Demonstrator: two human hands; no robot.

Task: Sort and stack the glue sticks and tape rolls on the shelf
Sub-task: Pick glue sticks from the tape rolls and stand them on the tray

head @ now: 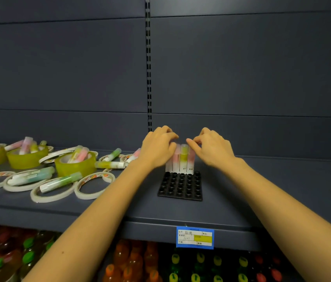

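A black holder tray (180, 187) with round sockets lies on the grey shelf (241, 200). Several glue sticks (183, 158), pink and yellow-green, stand upright in its back row. My left hand (157, 148) curls its fingers around the left sticks of that row. From the other side, my right hand (211, 148) pinches the tops of the right sticks. More loose glue sticks (58, 182) lie scattered at the left among flat white tape rolls (94, 185) and thick yellow tape rolls (75, 163).
A slotted upright (148, 78) splits the dark back panel. A blue and yellow price label (195, 237) hangs on the shelf's front edge. Bottles with coloured caps (132, 263) fill the shelf below. Bare shelf extends to the right of the tray.
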